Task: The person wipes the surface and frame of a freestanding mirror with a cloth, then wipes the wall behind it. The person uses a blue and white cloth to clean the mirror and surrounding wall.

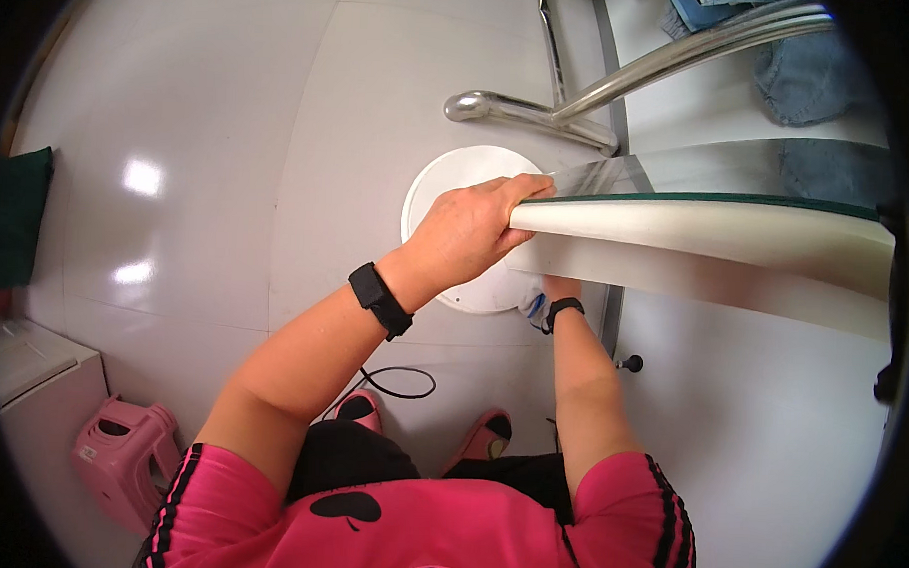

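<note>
My left hand [472, 221] grips the end of an upright panel with a cream frame [652, 219] and a dark green edge strip. Its thumb is on the near side and its fingers reach over the top edge. The panel's far face [699, 172] is shiny and shows the chrome and denim in it. Lower down, my right hand [563, 288] is on the near side, partly hidden under the panel. A bunched white cloth [530, 298] with blue on it is at this hand; the fingers are hidden. Beneath both hands lies a round white disc [431, 193] on the floor.
A chrome tubular stand [521, 110] rises beyond the panel, with denim garments [803, 82] at upper right. A black cable loop [398, 395] lies near my feet. On the left are a pink plastic stool [122, 453] and a white cabinet [39, 360]. A black doorstop-like knob [632, 364] sits at right.
</note>
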{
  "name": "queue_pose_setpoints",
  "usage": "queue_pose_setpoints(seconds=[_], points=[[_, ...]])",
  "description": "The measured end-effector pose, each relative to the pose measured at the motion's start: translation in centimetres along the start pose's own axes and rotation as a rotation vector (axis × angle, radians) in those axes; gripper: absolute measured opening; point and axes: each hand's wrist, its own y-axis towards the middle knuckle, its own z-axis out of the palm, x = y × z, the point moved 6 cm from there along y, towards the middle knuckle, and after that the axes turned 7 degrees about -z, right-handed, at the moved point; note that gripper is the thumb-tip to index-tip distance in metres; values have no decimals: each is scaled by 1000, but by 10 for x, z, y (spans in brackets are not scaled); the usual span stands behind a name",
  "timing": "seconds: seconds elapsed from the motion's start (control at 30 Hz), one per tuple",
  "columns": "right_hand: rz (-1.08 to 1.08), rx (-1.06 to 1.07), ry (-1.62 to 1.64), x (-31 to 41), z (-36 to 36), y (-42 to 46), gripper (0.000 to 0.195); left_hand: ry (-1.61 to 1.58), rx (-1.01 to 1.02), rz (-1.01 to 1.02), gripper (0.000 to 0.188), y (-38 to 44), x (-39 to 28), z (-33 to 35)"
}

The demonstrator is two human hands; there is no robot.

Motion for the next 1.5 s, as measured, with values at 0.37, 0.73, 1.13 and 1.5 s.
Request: queue_pose_setpoints(seconds=[0.37, 0.73, 1.13, 1.5], points=[[-154, -101, 343, 246, 12, -72, 43, -9, -15, -53, 38, 4, 7, -3], [-298, -320, -38, 226, -27, -39, 54, 1, 49, -69, 35, 4, 8, -5], [-393, -228, 90, 280, 19, -25, 38, 41, 37, 11, 37, 7, 7, -1], [-477, -89, -98, 238, 0, -96, 39, 23, 65, 40, 39, 5, 15, 0]])
